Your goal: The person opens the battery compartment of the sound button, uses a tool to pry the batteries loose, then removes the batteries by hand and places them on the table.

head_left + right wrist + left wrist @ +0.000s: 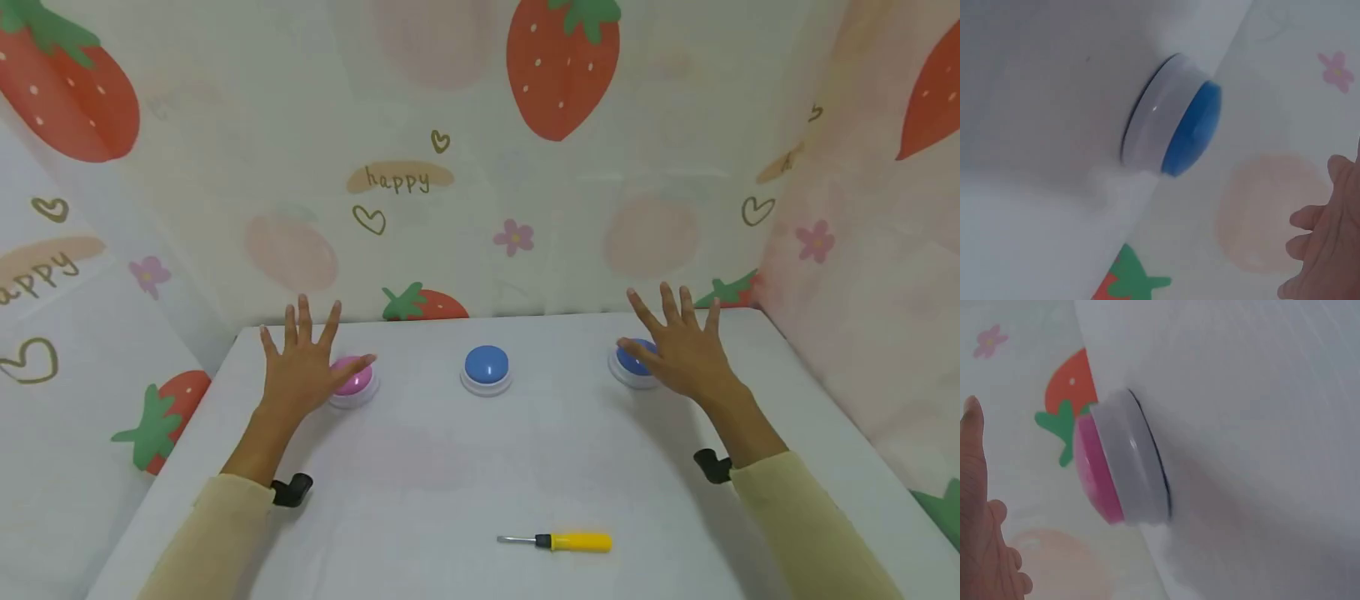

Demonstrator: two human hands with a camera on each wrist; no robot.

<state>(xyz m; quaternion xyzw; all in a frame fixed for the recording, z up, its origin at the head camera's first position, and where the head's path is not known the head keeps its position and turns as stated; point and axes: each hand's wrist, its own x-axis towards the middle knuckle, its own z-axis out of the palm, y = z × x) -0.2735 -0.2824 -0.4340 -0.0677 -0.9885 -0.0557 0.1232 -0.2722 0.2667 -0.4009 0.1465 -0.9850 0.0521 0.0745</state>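
- The left hand hovers by the pink button, fingers spread apart and gripping nothing; its thumb overlaps the button from above, but the left wrist view shows a gap;
- The right hand hovers likewise near the right blue button, fingers apart and holding nothing;
- The middle blue button stands between them, clear of both hands; the row along the far side of the desk probably gives each button room; the screwdriver lies nearer the person, perhaps to keep it aside;
- Counted: three buttons, one pink, two blue; one screwdriver; two hands.
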